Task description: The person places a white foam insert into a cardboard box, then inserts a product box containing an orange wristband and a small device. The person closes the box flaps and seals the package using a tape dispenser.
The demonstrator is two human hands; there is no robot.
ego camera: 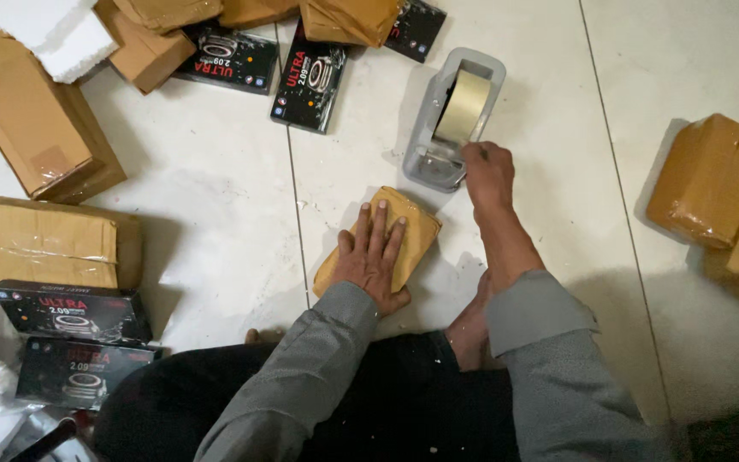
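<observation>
A small parcel wrapped in brown paper [414, 224] lies on the white tiled floor in front of me. My left hand [371, 255] rests flat on top of it, fingers spread, pressing it down. My right hand [487, 171] reaches forward to a grey tape dispenser [432, 128] holding a roll of tan tape [464, 104]; its fingertips pinch at the dispenser's front cutting edge, where the tape end sits. Whether tape is between the fingers is too small to tell.
Brown-wrapped parcels lie at the left [53, 242], upper left [40, 128], top [344, 19] and right [710, 178]. Black product boxes sit at the top [311, 79] and lower left [70, 312]. White foam [53, 26] is in the top left corner.
</observation>
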